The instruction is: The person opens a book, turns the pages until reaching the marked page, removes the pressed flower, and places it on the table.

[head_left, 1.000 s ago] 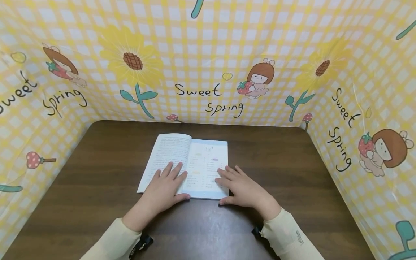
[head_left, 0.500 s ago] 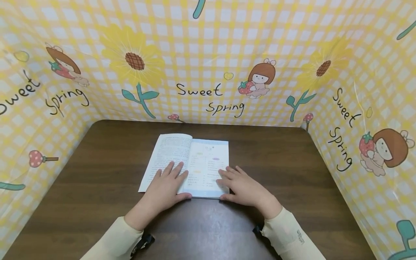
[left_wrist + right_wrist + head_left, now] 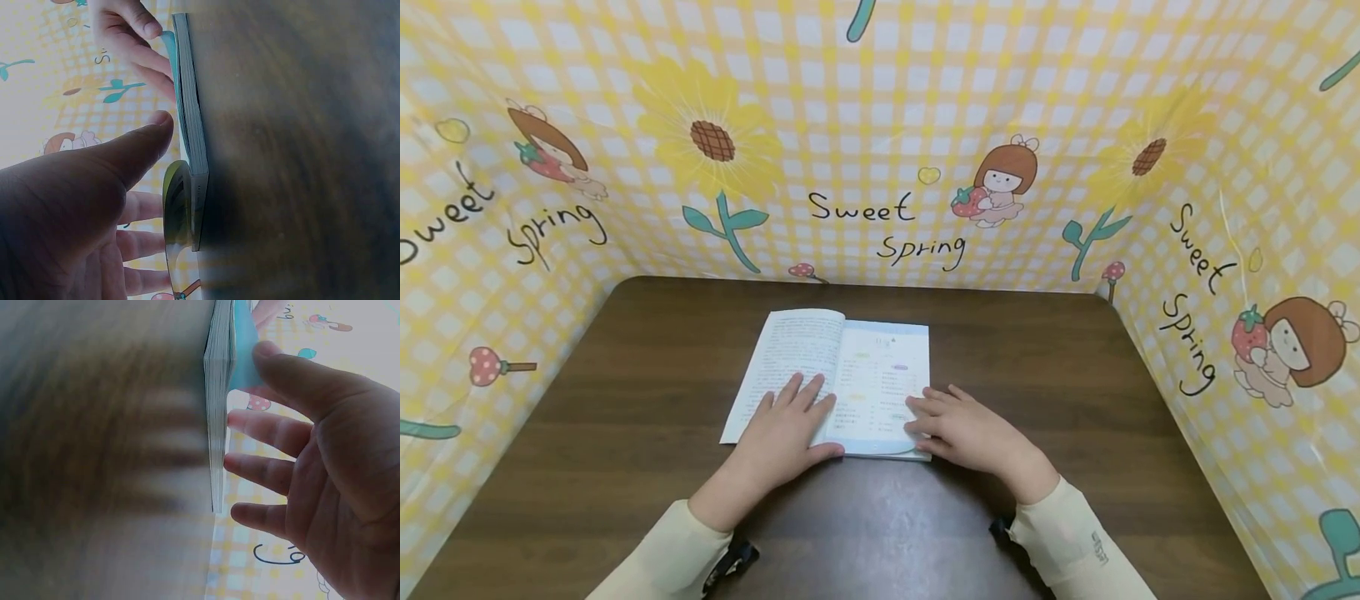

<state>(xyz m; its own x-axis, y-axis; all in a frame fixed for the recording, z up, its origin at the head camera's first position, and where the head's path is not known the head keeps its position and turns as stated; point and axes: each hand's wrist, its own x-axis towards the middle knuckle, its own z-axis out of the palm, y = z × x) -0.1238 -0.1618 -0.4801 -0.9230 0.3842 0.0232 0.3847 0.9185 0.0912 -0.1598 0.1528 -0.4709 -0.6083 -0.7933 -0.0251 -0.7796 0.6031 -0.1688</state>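
The book (image 3: pixel 847 360) lies open under and ahead of my fingers, its long side running away from me: my left hand (image 3: pixel 782 429) rests on the left-hand page (image 3: pixel 796 343), fingers loose, spread and gripping nothing, its thumb toward the fold. To its right, my right hand (image 3: pixel 967 435), the nearer one to the right-hand page (image 3: pixel 874 387)'s lifted near corner (image 3: pixel 245 367), seems to pinch it between thumb and forefinger. Wooden table (image 3: pixel 1037 350) surrounds my fingers, and a checked cloth (image 3: pixel 865 108) stands beyond them and on either side.
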